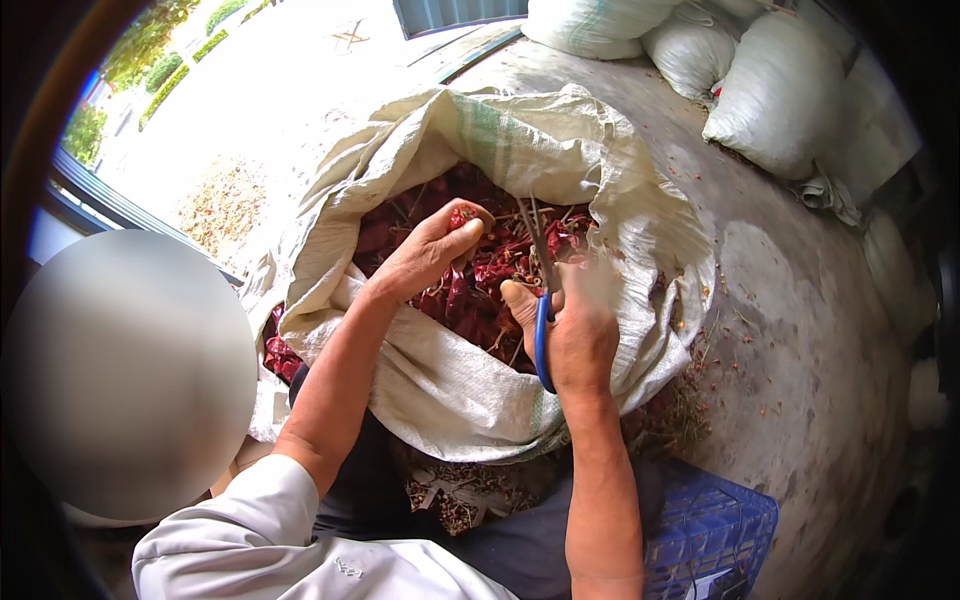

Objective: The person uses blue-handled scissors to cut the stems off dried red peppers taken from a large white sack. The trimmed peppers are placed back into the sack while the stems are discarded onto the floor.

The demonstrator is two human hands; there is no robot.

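A wide white woven sack with its rim rolled down stands before me, holding many dried red chilli peppers with stalks. Over the left part of its opening, my left hand is closed around a dried red chilli, whose end shows beside the thumb. My right hand grips blue-handled scissors by the handles. The metal blades point away from me over the peppers and look slightly parted at the tips. Part of the right hand's fingers is blurred.
Stuffed white sacks lie at the back right on the concrete floor. A blue plastic crate is at my right leg. Chilli scraps litter the ground below the sack. A person, partly blurred out, is close on my left.
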